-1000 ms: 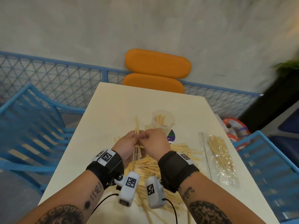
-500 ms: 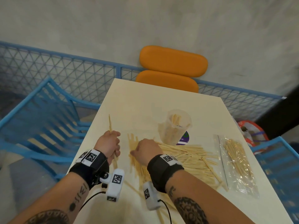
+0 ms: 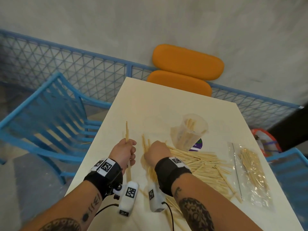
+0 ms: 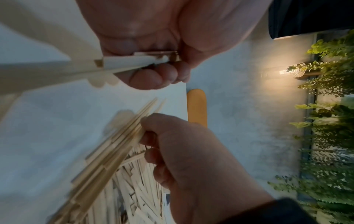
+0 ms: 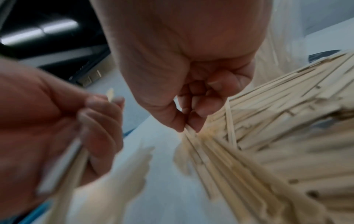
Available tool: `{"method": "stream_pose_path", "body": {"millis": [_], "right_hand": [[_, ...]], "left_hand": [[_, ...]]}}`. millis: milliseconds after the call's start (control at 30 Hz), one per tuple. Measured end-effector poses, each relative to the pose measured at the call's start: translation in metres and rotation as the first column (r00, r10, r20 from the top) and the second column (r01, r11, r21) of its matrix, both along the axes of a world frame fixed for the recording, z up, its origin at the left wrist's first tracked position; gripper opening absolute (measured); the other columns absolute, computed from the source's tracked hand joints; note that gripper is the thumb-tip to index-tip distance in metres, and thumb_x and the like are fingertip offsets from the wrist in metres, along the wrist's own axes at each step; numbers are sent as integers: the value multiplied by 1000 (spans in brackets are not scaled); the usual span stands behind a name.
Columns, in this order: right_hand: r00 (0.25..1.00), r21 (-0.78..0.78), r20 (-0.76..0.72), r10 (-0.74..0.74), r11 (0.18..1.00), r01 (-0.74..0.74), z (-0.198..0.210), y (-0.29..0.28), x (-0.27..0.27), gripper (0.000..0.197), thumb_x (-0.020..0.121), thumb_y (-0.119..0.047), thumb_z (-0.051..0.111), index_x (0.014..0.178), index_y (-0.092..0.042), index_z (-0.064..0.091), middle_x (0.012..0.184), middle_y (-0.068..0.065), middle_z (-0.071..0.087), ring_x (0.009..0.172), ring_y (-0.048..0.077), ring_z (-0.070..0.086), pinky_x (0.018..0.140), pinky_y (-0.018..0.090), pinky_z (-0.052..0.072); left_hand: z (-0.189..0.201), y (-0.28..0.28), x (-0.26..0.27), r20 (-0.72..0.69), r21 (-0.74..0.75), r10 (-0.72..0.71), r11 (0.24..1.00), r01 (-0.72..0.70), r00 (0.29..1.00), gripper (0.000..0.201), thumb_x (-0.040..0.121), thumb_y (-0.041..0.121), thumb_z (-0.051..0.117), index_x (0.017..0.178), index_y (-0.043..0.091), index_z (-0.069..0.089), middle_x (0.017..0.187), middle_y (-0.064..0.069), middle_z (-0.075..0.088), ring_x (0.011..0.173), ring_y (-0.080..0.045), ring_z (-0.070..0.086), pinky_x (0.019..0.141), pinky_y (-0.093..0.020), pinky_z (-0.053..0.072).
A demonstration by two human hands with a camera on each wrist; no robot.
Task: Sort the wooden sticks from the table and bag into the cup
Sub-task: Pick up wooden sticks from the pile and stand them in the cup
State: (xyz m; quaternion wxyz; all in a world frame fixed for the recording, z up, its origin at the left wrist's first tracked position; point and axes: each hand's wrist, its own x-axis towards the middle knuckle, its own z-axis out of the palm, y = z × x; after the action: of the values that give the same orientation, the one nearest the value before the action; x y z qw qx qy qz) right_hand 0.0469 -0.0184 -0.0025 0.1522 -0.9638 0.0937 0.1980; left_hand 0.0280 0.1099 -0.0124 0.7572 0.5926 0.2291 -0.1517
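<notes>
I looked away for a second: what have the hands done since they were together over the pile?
They parted. The left hand carried its held sticks leftward; the right hand dropped to the stick pile and pinches sticks there. The cup and bag stayed put.

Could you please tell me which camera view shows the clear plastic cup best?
The head view: the clear plastic cup stands upright on the table beyond the right hand, with sticks visible inside. Neither wrist view shows the cup; they show only the hands and loose sticks up close.
</notes>
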Motion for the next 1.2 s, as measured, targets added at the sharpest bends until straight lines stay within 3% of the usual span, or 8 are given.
{"method": "stream_pose_path", "body": {"millis": [300, 433, 567, 667, 800, 900, 1000, 1200], "right_hand": [[959, 314, 230, -168, 945, 91, 62, -56, -25, 28, 90, -18, 54, 64, -12, 48, 62, 0, 50, 57, 15, 47, 48, 25, 32], [909, 406, 326, -262, 907, 116, 78, -81, -43, 37, 93, -28, 58, 62, -12, 47, 59, 1, 51, 56, 16, 50, 53, 31, 43], [872, 437, 387, -300, 892, 113, 83, -111, -55, 35, 93, -31, 58, 71, -5, 63, 72, 10, 69, 67, 27, 68, 69, 45, 59], [901, 373, 391, -188, 927, 31, 90, -132, -65, 23, 93, -27, 61, 78, -14, 72, 74, 2, 71, 72, 17, 67, 71, 33, 55], [860, 285, 476, -184, 957, 47, 101, -155, -73, 15, 91, -24, 59, 88, -22, 74, 79, -9, 67, 73, 8, 61, 59, 15, 42], [718, 405, 620, -318, 913, 55, 111, -169, -71, 24, 95, -28, 57, 118, -24, 63, 110, -12, 64, 88, 7, 61, 77, 21, 48], [769, 501, 557, -315, 866, -8, 119, -168, -66, 53, 101, -41, 50, 149, -23, 37, 143, -12, 45, 117, 12, 56, 100, 33, 48], [828, 507, 519, -211, 856, -100, 105, -146, -68, 29, 105, -27, 43, 128, -23, 61, 127, -5, 65, 119, 11, 58, 100, 28, 48]], "left_hand": [[29, -53, -2, 101, -26, -215, 976, 219, 971, 26, 108, 22, 35, 107, 7, 57, 99, -14, 73, 77, -29, 69, 75, -43, 55], [48, -92, -3, 201, 121, -341, 939, 322, 918, 26, 103, 30, 42, 106, 15, 64, 100, -16, 73, 74, -28, 72, 74, -48, 59], [65, -128, -7, 178, -26, -376, 922, 386, 909, 28, 108, 27, 39, 116, 15, 62, 106, -16, 71, 72, -24, 73, 59, -33, 59], [69, -146, -11, 200, 35, -448, 892, 450, 872, 29, 108, 30, 37, 113, 15, 62, 85, -8, 72, 62, -21, 66, 60, -36, 57], [70, -155, -14, 276, 244, -536, 842, 481, 798, 26, 108, 27, 35, 107, 10, 55, 65, 0, 51, 47, -14, 36, 46, -26, 29], [70, -156, -21, 302, 282, -598, 800, 530, 742, 27, 108, 26, 36, 105, 8, 56, 67, 1, 44, 50, -13, 30, 51, -30, 26], [70, -155, -30, 324, 379, -695, 717, 585, 642, 26, 108, 27, 38, 104, 8, 56, 68, 1, 41, 53, -13, 32, 53, -31, 27], [70, -155, -34, 315, 386, -708, 704, 596, 632, 18, 103, 8, 38, 115, 7, 51, 53, 11, 45, 51, -12, 37, 51, -29, 33]]}}
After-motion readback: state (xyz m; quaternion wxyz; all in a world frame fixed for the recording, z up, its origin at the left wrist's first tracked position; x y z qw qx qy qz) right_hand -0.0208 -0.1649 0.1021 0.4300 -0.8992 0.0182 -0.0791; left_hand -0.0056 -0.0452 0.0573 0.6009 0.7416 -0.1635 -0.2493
